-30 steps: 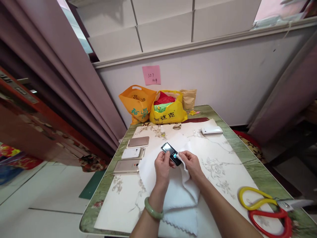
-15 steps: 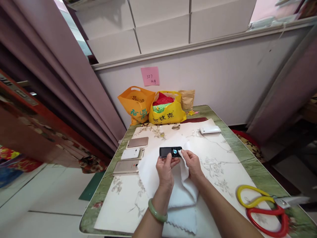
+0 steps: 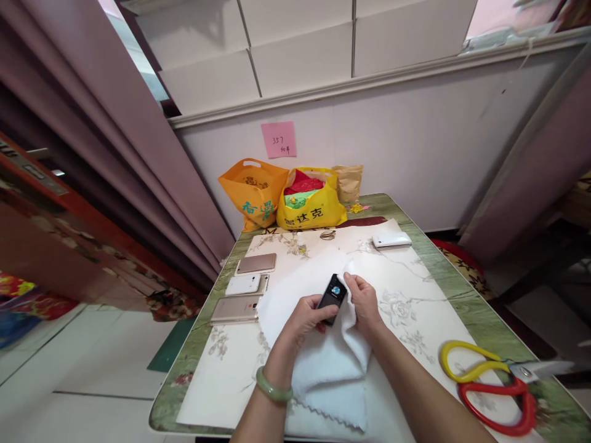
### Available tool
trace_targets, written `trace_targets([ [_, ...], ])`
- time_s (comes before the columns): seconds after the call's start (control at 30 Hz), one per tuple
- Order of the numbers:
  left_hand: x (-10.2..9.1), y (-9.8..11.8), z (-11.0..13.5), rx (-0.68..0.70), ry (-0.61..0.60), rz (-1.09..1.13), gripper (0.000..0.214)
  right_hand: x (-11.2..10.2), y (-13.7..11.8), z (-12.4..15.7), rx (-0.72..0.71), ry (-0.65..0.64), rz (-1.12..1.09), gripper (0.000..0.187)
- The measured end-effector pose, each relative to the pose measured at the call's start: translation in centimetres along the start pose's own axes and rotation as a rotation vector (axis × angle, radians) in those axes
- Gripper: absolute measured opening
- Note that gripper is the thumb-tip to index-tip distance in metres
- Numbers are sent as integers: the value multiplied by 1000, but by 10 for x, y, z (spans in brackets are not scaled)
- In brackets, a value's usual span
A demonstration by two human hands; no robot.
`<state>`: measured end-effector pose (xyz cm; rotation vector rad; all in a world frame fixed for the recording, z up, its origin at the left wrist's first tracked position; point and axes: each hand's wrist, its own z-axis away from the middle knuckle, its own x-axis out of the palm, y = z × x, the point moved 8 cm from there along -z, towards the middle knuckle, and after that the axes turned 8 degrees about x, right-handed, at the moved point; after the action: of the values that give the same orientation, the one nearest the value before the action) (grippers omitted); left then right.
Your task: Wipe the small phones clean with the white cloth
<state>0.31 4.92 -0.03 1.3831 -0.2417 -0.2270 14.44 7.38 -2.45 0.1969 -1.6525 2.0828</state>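
My left hand (image 3: 302, 320) grips a small black phone (image 3: 333, 295) by its lower end, over the middle of the table. My right hand (image 3: 364, 301) pinches a fold of a white cloth (image 3: 323, 363) against the phone's right side. The rest of the cloth lies spread on the table under both hands. A green bangle (image 3: 272, 386) is on my left wrist.
Three phones (image 3: 244, 285) lie in a column at the left of the table (image 3: 443, 277). A white phone (image 3: 391, 239) lies at the far right. Orange (image 3: 253, 192) and yellow bags (image 3: 310, 206) stand at the far end. Large red-and-yellow scissors (image 3: 489, 384) lie near right.
My left hand has turned the black phone from lying sideways to pointing away from me and brought it lower, while my right hand kept the cloth against it.
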Motion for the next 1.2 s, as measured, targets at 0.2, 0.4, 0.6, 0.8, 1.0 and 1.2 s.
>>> trace_targets([
  [0.2, 5, -7, -8, 85, 78, -128, 55, 1, -1, 0, -6, 1, 29, 44],
  [0.4, -14, 6, -14, 250, 413, -140, 50, 14, 8, 4, -1, -123, 89, 43],
  [0.6, -42, 18, -13, 308, 668, -144, 48, 36, 15, 17, -49, -303, 251, 38],
  [0.8, -23, 9, -11, 293, 453, -138, 44, 23, 6, 11, -58, -161, 180, 40],
  [1.0, 7, 1, -11, 254, 174, -94, 44, -6, -1, 0, -55, 58, 69, 41],
  [1.2, -14, 0, -12, 273, 455, -12, 45, 17, 6, 5, -34, -174, 166, 40],
])
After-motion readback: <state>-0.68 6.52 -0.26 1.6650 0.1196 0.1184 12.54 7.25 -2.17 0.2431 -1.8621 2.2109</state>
